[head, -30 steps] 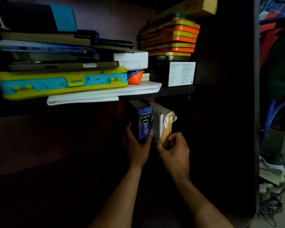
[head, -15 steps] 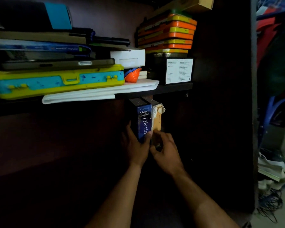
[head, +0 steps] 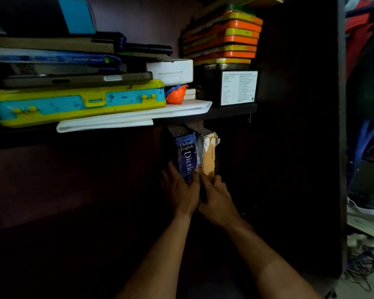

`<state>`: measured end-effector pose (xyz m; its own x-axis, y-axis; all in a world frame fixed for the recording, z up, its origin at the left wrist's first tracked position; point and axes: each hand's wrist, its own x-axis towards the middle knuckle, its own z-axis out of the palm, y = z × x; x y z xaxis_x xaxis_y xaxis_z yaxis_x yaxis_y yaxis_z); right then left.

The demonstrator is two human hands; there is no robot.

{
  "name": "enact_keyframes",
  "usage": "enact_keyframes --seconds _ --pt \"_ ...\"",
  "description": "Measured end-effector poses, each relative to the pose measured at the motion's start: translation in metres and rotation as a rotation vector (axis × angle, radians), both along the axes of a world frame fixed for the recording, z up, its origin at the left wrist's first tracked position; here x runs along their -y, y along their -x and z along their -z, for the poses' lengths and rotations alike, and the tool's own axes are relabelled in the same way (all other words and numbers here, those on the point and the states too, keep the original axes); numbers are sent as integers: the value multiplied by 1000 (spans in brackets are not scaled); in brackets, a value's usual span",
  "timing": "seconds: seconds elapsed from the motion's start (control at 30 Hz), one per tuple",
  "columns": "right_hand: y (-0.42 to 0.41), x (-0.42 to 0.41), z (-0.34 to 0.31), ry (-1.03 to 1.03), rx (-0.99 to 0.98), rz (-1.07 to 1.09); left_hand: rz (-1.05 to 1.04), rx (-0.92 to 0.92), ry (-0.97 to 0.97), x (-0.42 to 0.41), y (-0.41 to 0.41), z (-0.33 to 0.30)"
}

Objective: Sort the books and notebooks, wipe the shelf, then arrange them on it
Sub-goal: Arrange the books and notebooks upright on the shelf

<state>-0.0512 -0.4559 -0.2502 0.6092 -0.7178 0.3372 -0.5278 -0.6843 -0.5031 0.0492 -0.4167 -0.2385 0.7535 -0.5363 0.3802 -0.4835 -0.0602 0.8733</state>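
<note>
A blue Oxford English dictionary (head: 186,156) stands upright on the dark lower shelf (head: 73,212), just under the upper shelf board. My left hand (head: 179,188) grips its lower part, thumb on the spine and fingers on its left side. Pressed against its right side stands a worn tan book (head: 208,158) with a torn top corner. My right hand (head: 216,195) holds the base of that tan book, fingers curled around its lower edge. Both books stand upright and touch each other.
The upper shelf (head: 229,111) carries a yellow-and-blue case (head: 78,102), stacked books, a white box (head: 171,70), an orange toy (head: 177,94), a folded white cloth (head: 134,117), a black box (head: 227,87) and orange-yellow containers (head: 225,37). Papers and cables (head: 363,234) lie outside at right.
The tan book has been pushed back and upright against the dictionary. My right hand moved left and in with it; my left hand stayed on the dictionary.
</note>
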Motion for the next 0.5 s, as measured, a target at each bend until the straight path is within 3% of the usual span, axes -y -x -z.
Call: enact_keyframes --seconds 0.13,0.27,0.5 --pt "-2 1 -1 -41 51 10 -9 5 -1 -1 3 -2" --pt "-1 4 -2 -85 108 26 -34 -104 -9 -6 8 -7" --pt "-2 3 -3 -69 -2 37 -5 -36 52 -3 5 -4"
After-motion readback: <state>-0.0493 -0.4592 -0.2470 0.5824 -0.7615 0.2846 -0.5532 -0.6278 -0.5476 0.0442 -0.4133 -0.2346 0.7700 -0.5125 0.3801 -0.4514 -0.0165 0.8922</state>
